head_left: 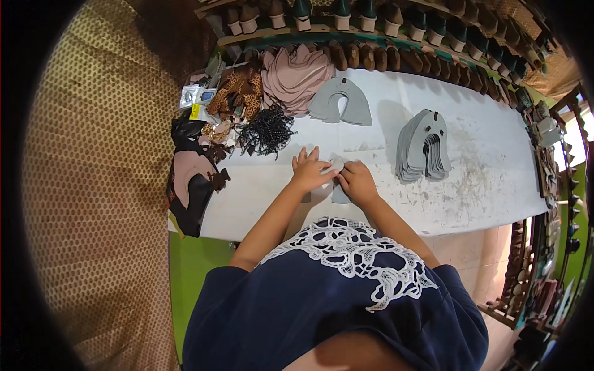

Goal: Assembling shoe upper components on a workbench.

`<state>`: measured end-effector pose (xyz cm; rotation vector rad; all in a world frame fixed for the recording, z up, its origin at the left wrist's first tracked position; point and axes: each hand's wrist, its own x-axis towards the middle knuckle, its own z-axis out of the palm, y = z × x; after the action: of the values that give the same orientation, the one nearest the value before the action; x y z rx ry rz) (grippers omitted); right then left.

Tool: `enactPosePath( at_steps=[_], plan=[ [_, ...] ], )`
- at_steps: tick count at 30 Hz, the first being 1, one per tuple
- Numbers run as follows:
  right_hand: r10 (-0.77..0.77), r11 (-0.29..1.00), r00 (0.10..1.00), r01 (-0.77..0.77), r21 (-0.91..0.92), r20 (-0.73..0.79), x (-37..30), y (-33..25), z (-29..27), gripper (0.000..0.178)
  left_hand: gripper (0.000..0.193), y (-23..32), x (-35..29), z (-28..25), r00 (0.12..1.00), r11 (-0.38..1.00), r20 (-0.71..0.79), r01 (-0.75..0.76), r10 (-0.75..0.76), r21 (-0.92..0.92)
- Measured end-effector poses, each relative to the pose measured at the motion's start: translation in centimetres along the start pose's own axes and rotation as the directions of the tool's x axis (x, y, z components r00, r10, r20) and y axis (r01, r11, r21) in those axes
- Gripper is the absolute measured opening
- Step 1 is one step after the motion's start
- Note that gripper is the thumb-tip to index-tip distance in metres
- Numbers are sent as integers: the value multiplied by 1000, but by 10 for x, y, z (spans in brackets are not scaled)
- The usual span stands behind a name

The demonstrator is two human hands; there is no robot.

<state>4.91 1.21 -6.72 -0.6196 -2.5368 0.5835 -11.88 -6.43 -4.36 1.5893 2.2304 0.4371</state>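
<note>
A grey U-shaped shoe upper piece [341,196] lies in front of me at the table's near edge, partly hidden by my hands. My right hand [359,182] pinches its curved top with bent fingers. My left hand [307,172] rests beside it with fingers spread, the thumb reaching over to the same spot. To the right stands a thick stack of matching grey shoe uppers [406,147], with small dark marks on the top one. Farther back, a second, fanned-out pile of grey uppers [359,105] lies on the table.
The white-covered table [489,136] has dark smudges. At its left lie pink cut pieces [297,77], leopard-print material [238,89], black stringy trimmings [267,130] and a black-and-pink piece [193,185]. Racks of shoes [368,23] line the back; more shelves [544,148] stand right.
</note>
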Motion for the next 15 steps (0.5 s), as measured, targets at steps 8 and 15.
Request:
enactPosePath(
  at_steps=[8, 15],
  plan=[
    [25, 996, 999, -22, -82, 35, -5, -2, 1, 23, 21, -8, 27, 13, 995, 997, -69, 77, -75, 25],
    [28, 997, 999, -26, -75, 18, -4, -1, 2, 23, 11, -4, 32, 17, 978, 999, -205, 36, -35, 0]
  ],
)
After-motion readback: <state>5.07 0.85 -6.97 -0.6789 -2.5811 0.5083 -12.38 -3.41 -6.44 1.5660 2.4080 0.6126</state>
